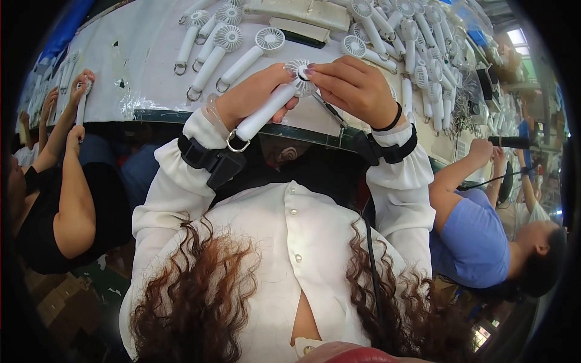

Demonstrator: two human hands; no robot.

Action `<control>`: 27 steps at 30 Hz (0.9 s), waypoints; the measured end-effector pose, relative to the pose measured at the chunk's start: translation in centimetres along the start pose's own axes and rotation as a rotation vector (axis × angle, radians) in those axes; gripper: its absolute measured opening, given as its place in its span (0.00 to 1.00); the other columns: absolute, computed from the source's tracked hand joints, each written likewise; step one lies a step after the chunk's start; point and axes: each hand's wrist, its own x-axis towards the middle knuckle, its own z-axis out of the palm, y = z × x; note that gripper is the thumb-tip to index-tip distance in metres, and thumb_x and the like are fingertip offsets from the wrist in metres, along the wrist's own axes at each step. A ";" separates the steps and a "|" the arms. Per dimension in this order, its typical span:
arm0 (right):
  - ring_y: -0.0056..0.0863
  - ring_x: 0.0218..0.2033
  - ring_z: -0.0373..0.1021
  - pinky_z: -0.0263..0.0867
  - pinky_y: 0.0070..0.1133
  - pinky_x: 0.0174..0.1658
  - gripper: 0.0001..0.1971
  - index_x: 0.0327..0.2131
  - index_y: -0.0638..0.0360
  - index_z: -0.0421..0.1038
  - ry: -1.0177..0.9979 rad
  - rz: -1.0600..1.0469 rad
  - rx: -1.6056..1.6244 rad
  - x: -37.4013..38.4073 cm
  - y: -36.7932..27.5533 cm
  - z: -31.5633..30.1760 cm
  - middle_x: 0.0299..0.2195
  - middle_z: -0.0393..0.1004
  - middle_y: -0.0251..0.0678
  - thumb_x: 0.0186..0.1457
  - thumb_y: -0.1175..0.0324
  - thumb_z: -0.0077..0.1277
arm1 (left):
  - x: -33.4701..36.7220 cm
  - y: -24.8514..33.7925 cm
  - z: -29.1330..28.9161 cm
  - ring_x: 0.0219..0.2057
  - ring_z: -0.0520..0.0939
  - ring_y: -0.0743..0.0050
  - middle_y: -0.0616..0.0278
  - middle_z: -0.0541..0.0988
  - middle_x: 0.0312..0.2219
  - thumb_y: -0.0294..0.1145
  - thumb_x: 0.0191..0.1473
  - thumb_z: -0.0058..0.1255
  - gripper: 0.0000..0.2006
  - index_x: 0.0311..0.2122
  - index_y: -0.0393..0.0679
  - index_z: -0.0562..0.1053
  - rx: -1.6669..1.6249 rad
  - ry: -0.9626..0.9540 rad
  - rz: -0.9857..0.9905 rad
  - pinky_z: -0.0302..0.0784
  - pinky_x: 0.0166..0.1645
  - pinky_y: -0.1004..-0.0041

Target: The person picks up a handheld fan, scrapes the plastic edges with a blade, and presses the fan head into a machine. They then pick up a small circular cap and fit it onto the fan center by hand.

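A white handheld fan [265, 114] with a round grille and a metal ring at the handle's end is tilted above the table edge. My left hand [249, 97] is wrapped round it near the head. At the middle of the grille, the fingertips of my right hand [354, 91] are pinched together. They cover the hub, where a small round white part with a dark rim partly shows; whether they grip it is hidden. Under my right hand, a slim dark-and-metal tool [330, 110] slants across the table edge.
Several similar fans [229, 39] lie on the white table [151, 60] ahead to the left, and more fans [426, 66] are heaped at the right. A pale block [299, 12] stands at the back. Co-workers sit on both sides; one hand [481, 151] rests near the right table edge.
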 end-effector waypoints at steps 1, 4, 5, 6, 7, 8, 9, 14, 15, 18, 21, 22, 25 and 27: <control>0.30 0.32 0.71 0.70 0.21 0.32 0.21 0.41 0.56 0.75 -0.004 -0.002 0.001 0.0 0.0 0.0 0.38 0.76 0.31 0.38 0.77 0.61 | 0.0 0.0 0.0 0.14 0.72 0.81 0.64 0.72 0.22 0.43 0.62 0.32 0.13 0.39 0.43 0.62 0.000 -0.001 -0.001 0.72 0.21 0.81; 0.30 0.32 0.71 0.70 0.21 0.33 0.21 0.42 0.57 0.74 -0.010 -0.008 0.004 0.2 0.0 -0.1 0.39 0.76 0.32 0.38 0.77 0.61 | 0.0 0.0 -0.1 0.14 0.72 0.82 0.63 0.72 0.22 0.42 0.62 0.31 0.13 0.38 0.43 0.62 -0.004 0.004 -0.009 0.72 0.21 0.81; 0.31 0.32 0.71 0.71 0.21 0.33 0.22 0.42 0.57 0.74 -0.025 -0.015 -0.008 0.2 -0.1 -0.2 0.39 0.75 0.32 0.38 0.77 0.61 | 0.0 0.0 -0.1 0.14 0.72 0.82 0.63 0.72 0.22 0.42 0.62 0.31 0.13 0.38 0.43 0.62 -0.004 0.004 -0.009 0.72 0.21 0.81; 0.31 0.32 0.71 0.71 0.21 0.33 0.22 0.42 0.58 0.74 -0.040 -0.022 -0.021 0.3 -0.2 -0.3 0.40 0.75 0.33 0.38 0.77 0.60 | 0.0 0.1 -0.1 0.14 0.72 0.81 0.63 0.72 0.22 0.42 0.62 0.31 0.13 0.38 0.43 0.62 0.003 0.005 -0.005 0.72 0.21 0.81; 0.31 0.33 0.71 0.71 0.21 0.33 0.22 0.42 0.59 0.74 -0.055 -0.029 -0.033 0.3 -0.2 -0.3 0.40 0.75 0.33 0.38 0.78 0.60 | 0.0 0.1 -0.2 0.14 0.72 0.81 0.63 0.72 0.22 0.42 0.62 0.31 0.12 0.38 0.43 0.62 0.010 0.006 -0.001 0.71 0.21 0.81; 0.31 0.33 0.71 0.71 0.21 0.33 0.22 0.42 0.59 0.74 -0.056 -0.028 -0.034 0.3 -0.2 -0.3 0.40 0.75 0.33 0.38 0.78 0.60 | 0.1 0.1 -0.1 0.15 0.72 0.81 0.63 0.72 0.22 0.41 0.62 0.31 0.12 0.38 0.43 0.61 0.017 0.006 0.002 0.71 0.21 0.81; 0.31 0.33 0.71 0.71 0.21 0.33 0.22 0.42 0.59 0.73 -0.061 -0.048 -0.051 0.3 -0.1 -0.3 0.40 0.75 0.34 0.38 0.78 0.59 | 0.1 0.0 -0.2 0.15 0.72 0.81 0.63 0.72 0.22 0.41 0.62 0.31 0.12 0.38 0.43 0.61 0.017 0.004 0.002 0.71 0.21 0.81; 0.32 0.33 0.71 0.71 0.22 0.33 0.21 0.43 0.62 0.73 -0.085 -0.095 -0.089 0.3 -0.3 -0.5 0.41 0.75 0.35 0.39 0.77 0.58 | 0.0 -0.1 -0.1 0.14 0.72 0.79 0.62 0.72 0.22 0.40 0.62 0.32 0.12 0.37 0.42 0.61 0.015 0.015 0.015 0.72 0.21 0.79; 0.32 0.34 0.71 0.72 0.23 0.33 0.21 0.43 0.62 0.72 -0.094 -0.094 -0.089 0.4 -0.3 -0.4 0.41 0.74 0.36 0.40 0.77 0.57 | 0.1 -0.2 -0.1 0.14 0.72 0.78 0.62 0.72 0.22 0.40 0.62 0.32 0.11 0.37 0.42 0.61 0.004 0.023 0.010 0.72 0.21 0.79; 0.32 0.34 0.71 0.72 0.23 0.33 0.20 0.43 0.62 0.72 -0.123 -0.066 -0.120 0.3 -0.8 -0.3 0.41 0.74 0.36 0.40 0.77 0.56 | 0.0 -0.3 0.0 0.14 0.72 0.77 0.61 0.71 0.22 0.39 0.62 0.32 0.11 0.37 0.42 0.60 0.006 0.050 0.014 0.72 0.21 0.78; 0.32 0.34 0.71 0.72 0.23 0.34 0.20 0.43 0.63 0.72 -0.141 -0.045 -0.137 0.3 -1.2 -0.2 0.41 0.74 0.36 0.41 0.76 0.56 | 0.0 -0.7 0.1 0.14 0.73 0.77 0.61 0.71 0.22 0.38 0.62 0.32 0.11 0.37 0.41 0.60 0.028 0.088 0.031 0.72 0.21 0.77; 0.32 0.34 0.71 0.72 0.23 0.34 0.19 0.43 0.63 0.72 -0.147 -0.037 -0.137 0.3 -1.3 -0.1 0.42 0.74 0.36 0.41 0.76 0.55 | 0.0 -0.9 0.1 0.14 0.72 0.78 0.61 0.72 0.22 0.40 0.63 0.31 0.12 0.38 0.42 0.61 0.047 0.093 0.044 0.71 0.20 0.79; 0.32 0.35 0.71 0.72 0.23 0.34 0.19 0.43 0.63 0.72 -0.152 -0.032 -0.133 0.4 -1.3 -0.1 0.42 0.73 0.36 0.42 0.76 0.55 | 0.0 -1.0 0.0 0.14 0.71 0.80 0.63 0.72 0.22 0.43 0.64 0.30 0.13 0.41 0.44 0.63 0.089 0.099 0.071 0.68 0.18 0.82; 0.32 0.35 0.71 0.72 0.23 0.34 0.19 0.43 0.63 0.72 -0.155 -0.044 -0.121 0.4 -1.1 -0.1 0.42 0.73 0.37 0.42 0.77 0.55 | 0.1 -0.9 -0.1 0.14 0.72 0.77 0.61 0.72 0.22 0.39 0.63 0.32 0.12 0.38 0.41 0.61 0.065 0.090 0.078 0.71 0.20 0.78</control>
